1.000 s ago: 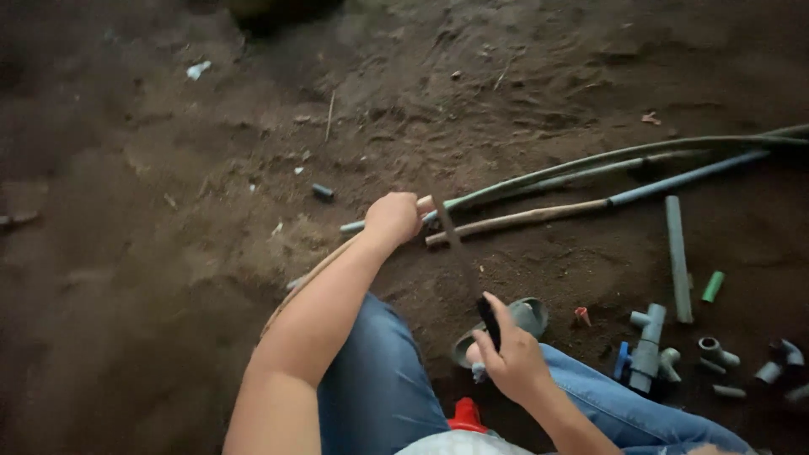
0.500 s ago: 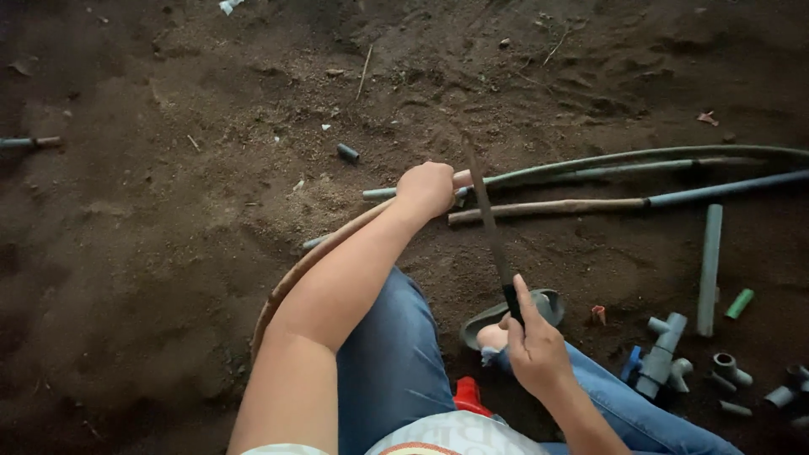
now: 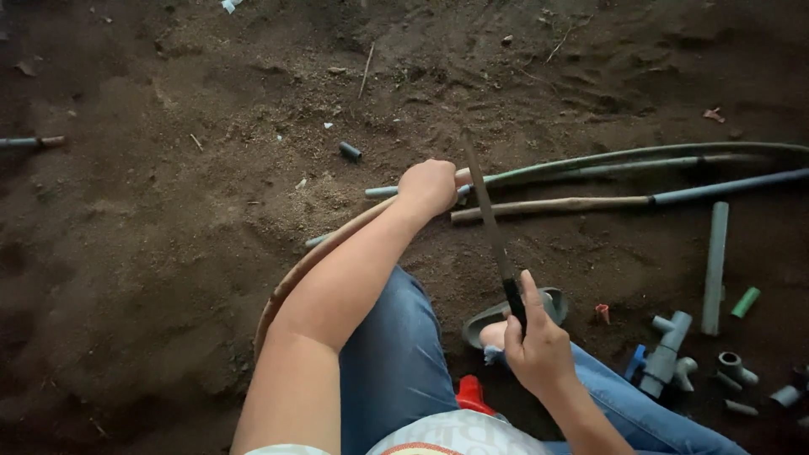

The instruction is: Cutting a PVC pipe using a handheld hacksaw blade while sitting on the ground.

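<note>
A person crouching on the dirt floor is clenching the left hand (image 3: 428, 185) around a thin pipe (image 3: 539, 174), while the right hand (image 3: 533, 347), nearer the body, is gripping a saw blade (image 3: 487, 221) lying crosswise over the pipe's long axis.

pipe fittings (image 3: 674, 354) right — hose (image 3: 320, 257) left, on soil (image 3: 168, 211)
</note>
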